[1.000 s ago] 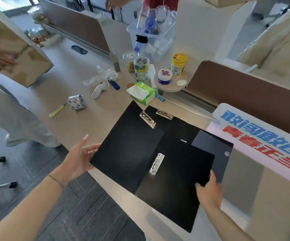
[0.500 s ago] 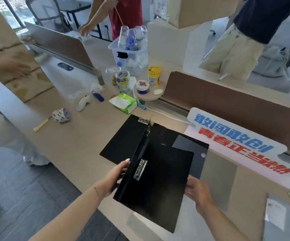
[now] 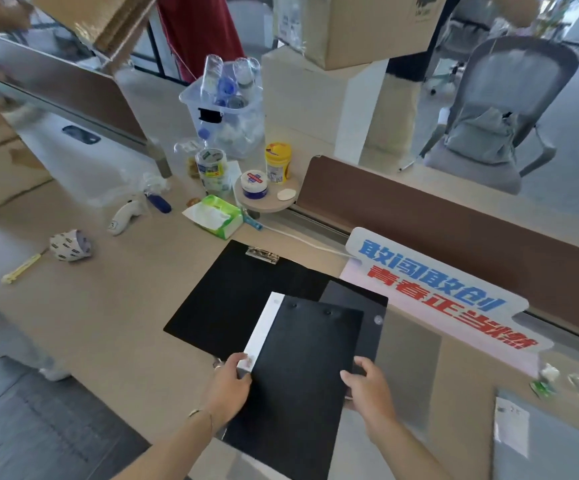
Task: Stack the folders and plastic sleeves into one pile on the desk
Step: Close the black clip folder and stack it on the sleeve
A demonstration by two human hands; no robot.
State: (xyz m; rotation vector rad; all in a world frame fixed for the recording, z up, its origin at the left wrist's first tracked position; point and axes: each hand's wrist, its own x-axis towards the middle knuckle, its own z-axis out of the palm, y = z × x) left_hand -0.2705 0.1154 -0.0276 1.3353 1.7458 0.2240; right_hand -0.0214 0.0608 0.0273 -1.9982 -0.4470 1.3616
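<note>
Closed black folder [image 3: 298, 386] covers the near right part of the black clipboard [image 3: 225, 299] and most of a dark grey sleeve [image 3: 367, 327]. Grey folder [image 3: 551, 441] at the desk's near right corner is cut off by the right and bottom edges. Small items [image 3: 558, 382] beside it are too blurred to identify. The cardboard sheet [image 3: 108, 19] is cropped at the top edge.

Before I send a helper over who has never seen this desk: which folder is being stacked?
On the beige desk, left of the blue-and-red lettered sign, black folders overlap. It is the closed folder nearest the edge, held by both hands; only it has a white spine.
</note>
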